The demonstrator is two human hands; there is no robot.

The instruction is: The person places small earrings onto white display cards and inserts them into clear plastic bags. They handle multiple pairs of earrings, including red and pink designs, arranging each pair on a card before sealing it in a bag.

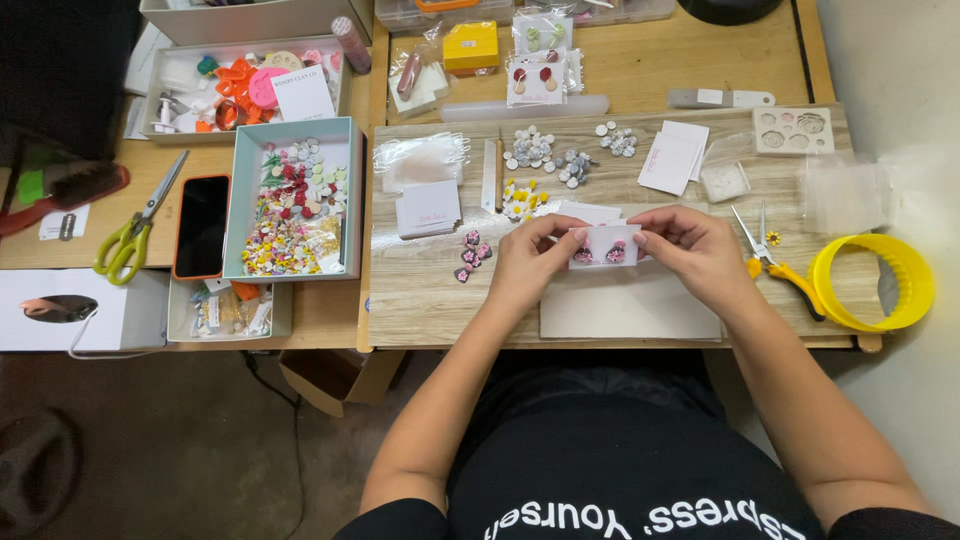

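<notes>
Both hands pinch one small white card (604, 244) carrying two pink-and-dark earrings, held just above the wooden board (430, 300).

The left hand (528, 262) grips the card's left edge with thumb and fingers closed on it; the right hand (698, 250) clamps the right edge the same way. Under the card lies a pale sheet (630, 310). Left of the hands, about four loose pink earrings (472, 254) rest on the board, with a stack of blank cards (428, 208) beyond. Right of the hands lie one pair of yellow-handled pliers (780, 266) and one yellow ring (872, 282). Farther left sit a tray of mixed beads (296, 204), one phone (201, 226) and one pair of green scissors (134, 232).
</notes>
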